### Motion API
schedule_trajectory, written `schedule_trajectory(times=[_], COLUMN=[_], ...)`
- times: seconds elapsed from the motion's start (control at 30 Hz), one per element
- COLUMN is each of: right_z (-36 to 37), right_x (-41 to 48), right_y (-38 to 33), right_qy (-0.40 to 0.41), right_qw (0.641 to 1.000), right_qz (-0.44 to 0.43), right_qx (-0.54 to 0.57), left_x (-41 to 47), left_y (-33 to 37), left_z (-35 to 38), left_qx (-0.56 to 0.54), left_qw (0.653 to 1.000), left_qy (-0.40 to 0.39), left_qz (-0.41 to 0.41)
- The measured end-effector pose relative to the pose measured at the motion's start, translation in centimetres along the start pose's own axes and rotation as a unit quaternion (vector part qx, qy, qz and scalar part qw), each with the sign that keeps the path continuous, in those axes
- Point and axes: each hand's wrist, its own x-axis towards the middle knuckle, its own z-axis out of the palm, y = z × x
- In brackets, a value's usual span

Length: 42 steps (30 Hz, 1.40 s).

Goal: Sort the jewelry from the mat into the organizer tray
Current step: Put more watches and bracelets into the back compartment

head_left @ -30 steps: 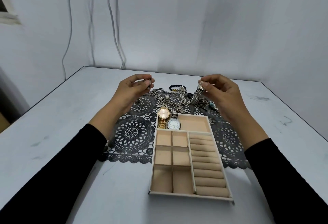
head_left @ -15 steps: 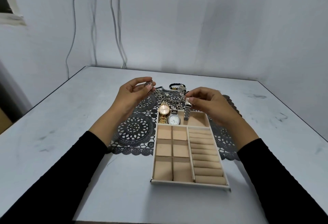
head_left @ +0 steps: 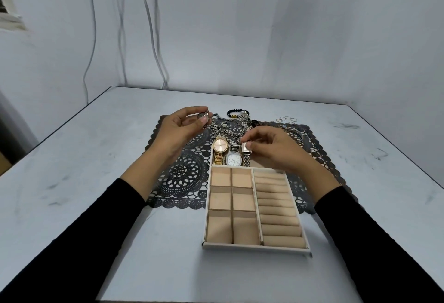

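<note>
Fingers [head_left: 250, 144]: R hand [head_left: 272, 150] pinches 3rd watch [head_left: 245, 157] in tray [head_left: 254, 248], L hand [head_left: 176, 133] 1 pendant [head_left: 202, 116].

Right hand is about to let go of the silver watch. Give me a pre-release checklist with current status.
1. Right hand grip on silver watch: ok, fingertips pinch its case.
2. Watch over the far compartment of the organizer tray: ok, beside the white-dial watch.
3. Band fully inside that compartment: cannot tell, the hand hides part of it.
4. Gold watch out of the way: ok, at the compartment's left end.
5. Left hand clear of the tray: ok, it holds a round piece above the mat.
</note>
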Motion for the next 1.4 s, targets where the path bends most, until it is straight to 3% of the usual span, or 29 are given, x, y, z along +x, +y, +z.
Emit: schedule_trajectory(times=[0.37, 0.83, 1.4], right_z=[0.4, 0.8, 0.9], right_x=[-0.2, 0.4, 0.6], right_y=[-0.1, 0.5, 1.2], right_qy=[0.033, 0.100, 0.133], right_qw=[0.999, 0.980, 0.972], right_qz=[0.017, 0.004, -0.007], right_qx=[-0.035, -0.173, -0.195], left_x=[0.0, 0.0, -0.4], left_y=[-0.3, -0.2, 0.0], left_z=[-0.1, -0.1, 0.2], left_qx=[0.020, 0.031, 0.024], left_qw=[1.000, 0.999, 0.999], left_qy=[0.006, 0.005, 0.010], left_qz=[-0.015, -0.017, -0.032])
